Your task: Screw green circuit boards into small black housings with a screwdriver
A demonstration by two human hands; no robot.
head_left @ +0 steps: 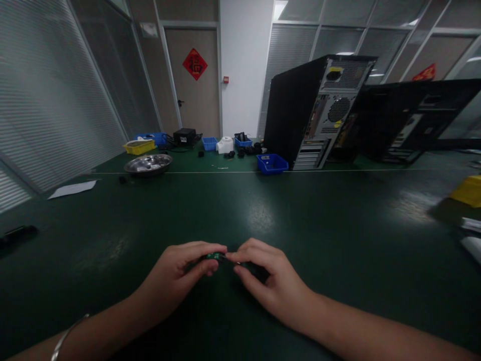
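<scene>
Low in the middle of the head view, my left hand (188,268) pinches a small green circuit board (213,256) with dark edges between thumb and fingers. Fingers and thumb cover much of the board. Facing it from the right, my right hand (268,276) is closed, its index fingertip close to the board's right end. A thin dark piece shows between the two hands, near the right fingertips; its kind is too small to tell. Both hands are just above the green tabletop (240,215).
A metal bowl (148,164) with small parts stands back left, near a paper sheet (73,189). Blue bins (272,164), a yellow tray (139,147) and a white device (225,145) line the back. A black computer tower (293,105) rises back right; a yellow bin (468,191) is far right.
</scene>
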